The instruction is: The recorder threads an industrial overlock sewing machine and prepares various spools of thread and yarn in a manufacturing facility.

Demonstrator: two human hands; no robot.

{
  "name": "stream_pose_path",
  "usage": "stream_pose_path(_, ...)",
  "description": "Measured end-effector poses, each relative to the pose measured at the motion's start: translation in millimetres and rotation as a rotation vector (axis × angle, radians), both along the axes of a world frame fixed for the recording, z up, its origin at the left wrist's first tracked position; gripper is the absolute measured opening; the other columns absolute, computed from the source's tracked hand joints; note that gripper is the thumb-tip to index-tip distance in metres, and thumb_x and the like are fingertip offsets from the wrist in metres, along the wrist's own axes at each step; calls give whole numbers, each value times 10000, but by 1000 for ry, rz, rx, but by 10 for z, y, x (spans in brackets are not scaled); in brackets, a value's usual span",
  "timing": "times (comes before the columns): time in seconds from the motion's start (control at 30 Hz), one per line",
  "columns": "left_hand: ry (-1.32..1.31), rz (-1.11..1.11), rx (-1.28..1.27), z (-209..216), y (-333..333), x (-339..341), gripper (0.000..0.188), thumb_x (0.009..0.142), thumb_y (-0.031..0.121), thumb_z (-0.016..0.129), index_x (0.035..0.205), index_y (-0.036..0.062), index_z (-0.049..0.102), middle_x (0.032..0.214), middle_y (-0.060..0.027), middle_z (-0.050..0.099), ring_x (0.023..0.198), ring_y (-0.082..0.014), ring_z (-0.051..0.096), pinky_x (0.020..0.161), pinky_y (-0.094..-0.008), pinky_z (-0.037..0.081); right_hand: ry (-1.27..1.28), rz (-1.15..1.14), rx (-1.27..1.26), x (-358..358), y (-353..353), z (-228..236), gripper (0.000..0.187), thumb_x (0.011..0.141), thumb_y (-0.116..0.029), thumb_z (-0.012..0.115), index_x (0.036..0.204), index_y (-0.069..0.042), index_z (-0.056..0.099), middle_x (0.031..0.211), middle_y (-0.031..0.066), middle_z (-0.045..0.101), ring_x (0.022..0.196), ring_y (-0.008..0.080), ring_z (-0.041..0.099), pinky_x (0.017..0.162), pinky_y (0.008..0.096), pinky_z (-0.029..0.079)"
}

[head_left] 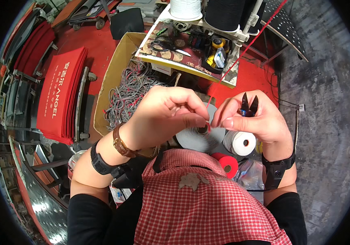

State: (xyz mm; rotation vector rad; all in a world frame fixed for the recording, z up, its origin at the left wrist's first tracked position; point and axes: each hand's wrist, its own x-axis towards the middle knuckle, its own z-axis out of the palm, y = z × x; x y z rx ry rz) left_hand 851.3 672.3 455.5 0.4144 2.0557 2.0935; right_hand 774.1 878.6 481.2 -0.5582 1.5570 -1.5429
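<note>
A red yarn (240, 56) comes down from the upper right to my fingers. My left hand (171, 108) is closed, thumb and forefinger pinching the yarn, and a short red end shows below the fingertips. Close beside it, my right hand (258, 116) has thumb and forefinger pressed together, almost touching the left fingertips. Small thread snips (249, 107) are tucked in the right hand, dark blades pointing up and a bit of blue at the pivot. Whether the right fingertips also grip the yarn is hard to see. Under both hands lies a large grey reel (191, 141).
A white spool (242, 143) and a red spool (226, 164) sit near my lap. Left stands a carton (105, 98) of tangled grey cord. Ahead, a worktable (183, 61) bears scissors (164, 45), a tool box and thread cones. Red panels (60, 96) stand on a trolley at left.
</note>
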Motion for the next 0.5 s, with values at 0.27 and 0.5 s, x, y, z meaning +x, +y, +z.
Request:
stream_pose_path(0.27,-278,192,167,-1114,-249,-275,111,830,113,591,908,36,571,772,2,598,655,-31,523,589,-167,432,182,-218,296,-164,249,-525,79,737,-60,627,778,7,624,724,10,611,663,47,530,614,198,415)
stream_pose_path(0.5,-1111,328,146,-3537,-283,263,159,824,114,526,958,31,549,793,-57,608,646,-151,575,550,-277,486,21,-324,585,-218,464,-1423,34,759,-24,603,768,8,607,739,31,614,686,84,552,666,224,442)
